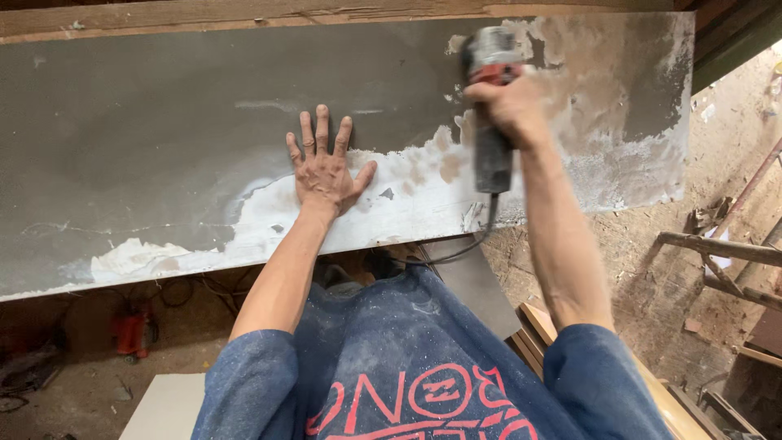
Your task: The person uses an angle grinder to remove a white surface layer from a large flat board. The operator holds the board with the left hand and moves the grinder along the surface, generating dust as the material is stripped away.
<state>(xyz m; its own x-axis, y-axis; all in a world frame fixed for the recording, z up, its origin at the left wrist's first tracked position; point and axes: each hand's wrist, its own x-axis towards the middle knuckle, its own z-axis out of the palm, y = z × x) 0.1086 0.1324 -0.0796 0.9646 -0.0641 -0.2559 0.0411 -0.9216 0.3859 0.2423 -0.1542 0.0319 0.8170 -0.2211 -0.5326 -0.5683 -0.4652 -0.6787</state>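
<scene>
A long grey panel (163, 138) runs across the view, with white and tan patches of filler along its lower edge and right part. My left hand (326, 167) lies flat on it, fingers spread, at the border of the white patch. My right hand (509, 106) grips a grey and red power grinder (491, 122) by its body, its head against the panel's upper right area. The tool is blurred. Its black cord (456, 254) hangs below the panel edge.
A wooden beam (244, 12) runs above the panel. Below lie a dirt floor, a red tool (130, 332), a white board (167, 407), stacked wooden boards (538, 326) and a rough wooden frame (725, 253) at the right.
</scene>
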